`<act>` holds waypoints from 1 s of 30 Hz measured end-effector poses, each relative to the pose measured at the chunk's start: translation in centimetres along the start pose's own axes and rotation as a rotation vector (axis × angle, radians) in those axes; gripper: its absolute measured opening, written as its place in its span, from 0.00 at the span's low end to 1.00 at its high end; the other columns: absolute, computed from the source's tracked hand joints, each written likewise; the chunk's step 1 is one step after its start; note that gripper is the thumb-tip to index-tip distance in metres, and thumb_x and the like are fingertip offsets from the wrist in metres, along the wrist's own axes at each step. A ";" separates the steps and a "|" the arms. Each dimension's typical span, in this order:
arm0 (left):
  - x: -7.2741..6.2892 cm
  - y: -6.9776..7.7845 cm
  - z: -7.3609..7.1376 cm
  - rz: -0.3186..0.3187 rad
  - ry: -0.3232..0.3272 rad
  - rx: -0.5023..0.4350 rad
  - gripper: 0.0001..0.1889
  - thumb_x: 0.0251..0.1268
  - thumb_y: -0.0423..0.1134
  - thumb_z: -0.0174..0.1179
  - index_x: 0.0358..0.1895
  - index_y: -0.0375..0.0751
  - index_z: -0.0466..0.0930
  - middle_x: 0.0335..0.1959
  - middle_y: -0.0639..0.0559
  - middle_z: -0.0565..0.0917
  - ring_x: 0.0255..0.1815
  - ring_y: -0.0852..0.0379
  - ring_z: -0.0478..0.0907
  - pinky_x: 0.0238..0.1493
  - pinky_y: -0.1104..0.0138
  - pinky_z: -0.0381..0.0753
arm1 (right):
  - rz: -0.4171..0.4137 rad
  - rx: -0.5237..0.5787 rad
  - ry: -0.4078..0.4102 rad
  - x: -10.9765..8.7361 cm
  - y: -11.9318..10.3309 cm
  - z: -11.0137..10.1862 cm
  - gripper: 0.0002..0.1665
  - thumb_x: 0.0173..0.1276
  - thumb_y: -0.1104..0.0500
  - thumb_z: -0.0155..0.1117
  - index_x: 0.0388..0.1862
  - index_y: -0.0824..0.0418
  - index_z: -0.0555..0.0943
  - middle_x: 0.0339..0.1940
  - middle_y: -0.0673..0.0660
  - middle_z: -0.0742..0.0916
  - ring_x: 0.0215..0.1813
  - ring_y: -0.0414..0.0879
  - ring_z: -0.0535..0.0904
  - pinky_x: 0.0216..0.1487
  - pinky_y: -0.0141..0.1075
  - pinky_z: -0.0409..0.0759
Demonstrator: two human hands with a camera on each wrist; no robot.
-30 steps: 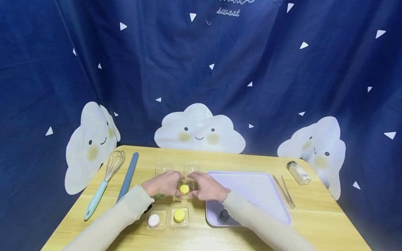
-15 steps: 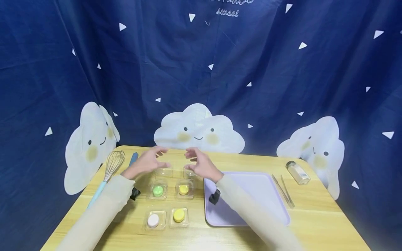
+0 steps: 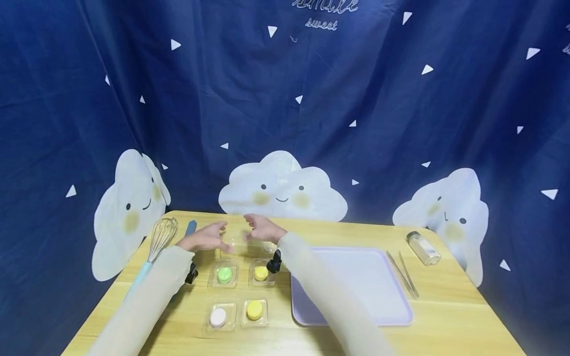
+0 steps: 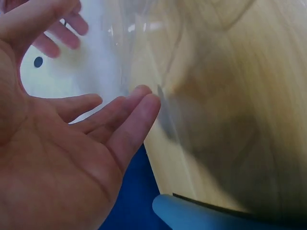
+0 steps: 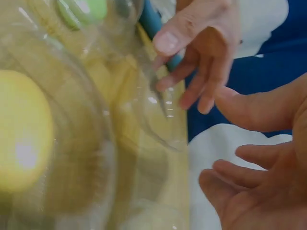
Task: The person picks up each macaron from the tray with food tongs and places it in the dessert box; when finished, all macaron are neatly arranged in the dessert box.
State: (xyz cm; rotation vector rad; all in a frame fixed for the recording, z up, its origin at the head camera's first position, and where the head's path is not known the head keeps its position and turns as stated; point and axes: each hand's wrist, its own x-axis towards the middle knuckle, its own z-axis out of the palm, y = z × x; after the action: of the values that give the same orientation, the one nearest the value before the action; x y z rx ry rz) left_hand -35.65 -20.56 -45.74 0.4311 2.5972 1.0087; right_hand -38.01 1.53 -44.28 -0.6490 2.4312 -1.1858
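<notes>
Over the clear plastic box [image 3: 227,245] at the back left, my left hand [image 3: 208,238] hovers with fingers spread. My right hand [image 3: 263,229] faces it from the other side, fingers loosely bent and holding nothing. The left wrist view shows the left palm [image 4: 53,148] bare beside clear plastic [image 4: 136,28]. A second clear box [image 3: 268,246] is partly hidden under the right hand. Nearer me, separate clear boxes hold a green macaron [image 3: 224,275], a yellow macaron [image 3: 261,273], another yellow macaron [image 3: 255,310] and a pale pink one [image 3: 218,318].
A lilac tray [image 3: 356,282] lies on the right of the wooden table [image 3: 178,326]. Beyond it are tweezers [image 3: 403,274] and a dark-capped jar [image 3: 423,248]. On the left lie a whisk [image 3: 161,237] and a blue stick [image 3: 190,228], partly covered by my left arm.
Both hands have let go of the clear box around the middle-row yellow macaron and moved to the back. My right hand has then shifted left, closer to the left hand.
</notes>
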 end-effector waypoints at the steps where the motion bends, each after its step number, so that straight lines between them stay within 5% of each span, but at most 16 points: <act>1: 0.1 0.1 0.1 0.005 -0.005 0.016 0.58 0.50 0.43 0.75 0.78 0.21 0.46 0.75 0.22 0.62 0.74 0.27 0.63 0.74 0.40 0.67 | 0.011 -0.035 -0.015 0.1 0.0 0.3 0.50 0.61 0.66 0.70 0.81 0.63 0.58 0.79 0.65 0.68 0.78 0.60 0.67 0.79 0.51 0.67; 7: 0.4 0.6 0.2 -0.016 -0.038 0.096 0.58 0.47 0.44 0.77 0.77 0.23 0.49 0.73 0.23 0.66 0.72 0.29 0.68 0.72 0.41 0.71 | 0.064 -0.158 -0.057 0.4 -0.1 1.3 0.53 0.61 0.61 0.72 0.81 0.62 0.56 0.79 0.64 0.70 0.76 0.59 0.70 0.78 0.52 0.69; 22: 0.4 1.0 0.7 -0.027 -0.065 0.164 0.53 0.44 0.34 0.76 0.75 0.23 0.57 0.70 0.26 0.72 0.71 0.31 0.70 0.72 0.42 0.71 | 0.093 -0.199 -0.079 0.9 0.1 2.4 0.54 0.60 0.59 0.74 0.81 0.63 0.58 0.77 0.62 0.72 0.76 0.57 0.71 0.80 0.49 0.67; 30: 0.5 0.6 0.4 -0.039 -0.016 0.131 0.47 0.43 0.36 0.74 0.72 0.27 0.65 0.63 0.34 0.80 0.63 0.36 0.78 0.66 0.46 0.77 | 0.073 -0.186 -0.111 0.8 0.3 2.2 0.54 0.60 0.58 0.75 0.81 0.64 0.58 0.79 0.62 0.71 0.74 0.56 0.73 0.78 0.47 0.69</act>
State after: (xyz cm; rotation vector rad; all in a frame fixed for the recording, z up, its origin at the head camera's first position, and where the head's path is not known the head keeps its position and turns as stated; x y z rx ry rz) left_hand -35.86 -19.72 -45.70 0.4171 2.6558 0.8221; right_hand -37.64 -0.11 -45.86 -0.6542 2.4669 -0.8795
